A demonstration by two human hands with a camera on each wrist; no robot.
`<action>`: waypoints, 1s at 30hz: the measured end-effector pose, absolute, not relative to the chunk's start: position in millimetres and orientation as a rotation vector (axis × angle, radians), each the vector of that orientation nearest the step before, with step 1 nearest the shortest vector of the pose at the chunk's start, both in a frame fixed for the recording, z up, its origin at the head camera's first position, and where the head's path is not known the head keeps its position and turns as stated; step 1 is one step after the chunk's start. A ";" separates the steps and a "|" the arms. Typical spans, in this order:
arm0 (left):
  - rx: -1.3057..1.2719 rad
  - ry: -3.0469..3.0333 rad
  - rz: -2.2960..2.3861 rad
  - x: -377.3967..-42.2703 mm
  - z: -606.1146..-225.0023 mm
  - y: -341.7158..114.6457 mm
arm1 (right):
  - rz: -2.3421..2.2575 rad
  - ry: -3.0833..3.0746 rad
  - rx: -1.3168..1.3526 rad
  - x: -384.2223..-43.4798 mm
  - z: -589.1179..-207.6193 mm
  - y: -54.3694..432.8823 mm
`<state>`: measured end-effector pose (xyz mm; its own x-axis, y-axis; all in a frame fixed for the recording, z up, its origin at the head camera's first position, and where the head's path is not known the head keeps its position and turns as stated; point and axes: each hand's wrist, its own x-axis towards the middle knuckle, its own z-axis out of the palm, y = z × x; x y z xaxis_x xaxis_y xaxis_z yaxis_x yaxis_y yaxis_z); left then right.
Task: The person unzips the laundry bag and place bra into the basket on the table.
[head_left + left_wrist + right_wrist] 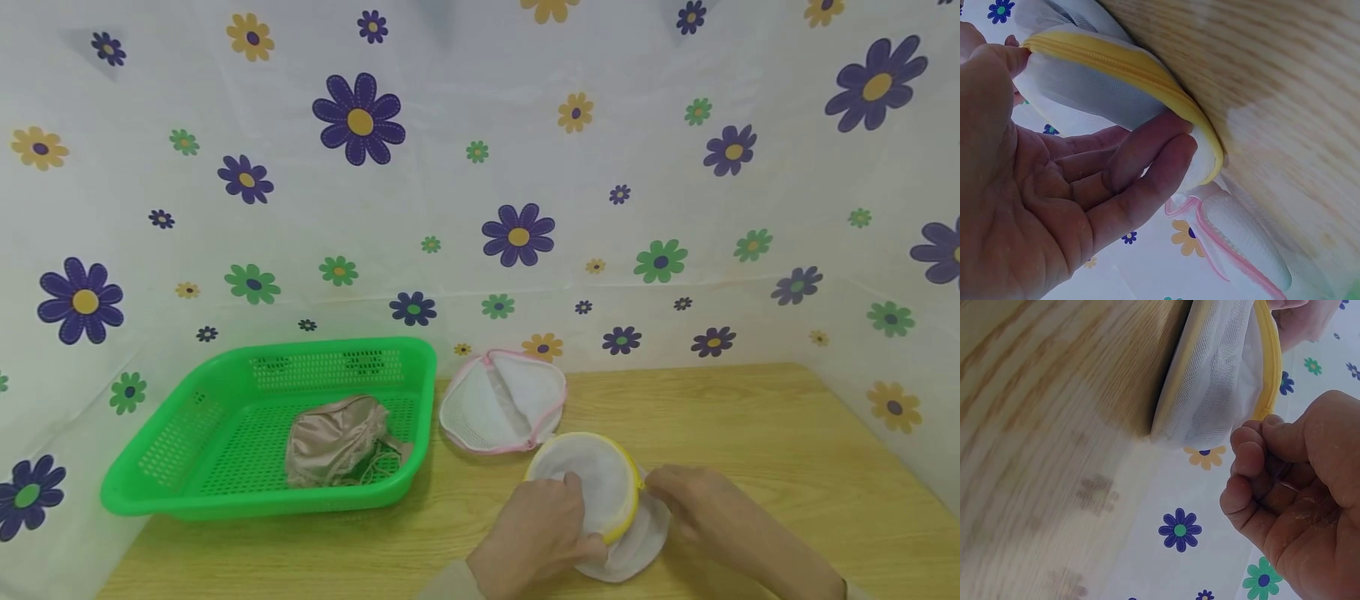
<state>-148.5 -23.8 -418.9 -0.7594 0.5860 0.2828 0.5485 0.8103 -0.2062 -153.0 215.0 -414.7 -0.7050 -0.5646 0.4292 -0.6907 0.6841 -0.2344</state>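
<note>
A round white mesh laundry bag [603, 483] with a yellow zippered rim [1113, 61] stands on the table at front right. My left hand [528, 529] holds its near left side; in the left wrist view the thumb is at the yellow rim and the fingertips [1175, 147] reach against the mesh. My right hand [697, 500] pinches the right end of the yellow zipper edge [1270, 375] between thumb and curled fingers. Those fingers cover whatever zipper pull is there. Below the rim, the bag's white mesh body [1210, 400] bulges out.
Behind the bag lies a second white mesh bag [480, 408] with pink trim. A green plastic basket [247, 504] at left contains a beige satin, lace-edged garment [337, 437]. A flower-print sheet [450, 192] hangs around the wooden table [750, 433] at the back and sides.
</note>
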 end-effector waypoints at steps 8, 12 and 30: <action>-0.851 -2.690 0.143 -147.5 -417.8 -23.8 | 0.554 -2.529 1.000 -152.7 -418.1 215.3; -0.851 -2.748 0.104 -149.8 -416.1 -23.6 | 0.540 -2.535 1.000 -152.9 -418.6 215.5; -1.216 -2.704 0.145 -187.9 -408.4 -40.0 | 0.676 -2.806 0.809 -170.8 -416.3 217.2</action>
<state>-187.9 -40.0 -408.4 -0.6518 0.7493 0.1171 0.7325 0.6620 -0.1588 -170.8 217.2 -416.3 -0.8447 -0.4703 0.2556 -0.5351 0.7539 -0.3811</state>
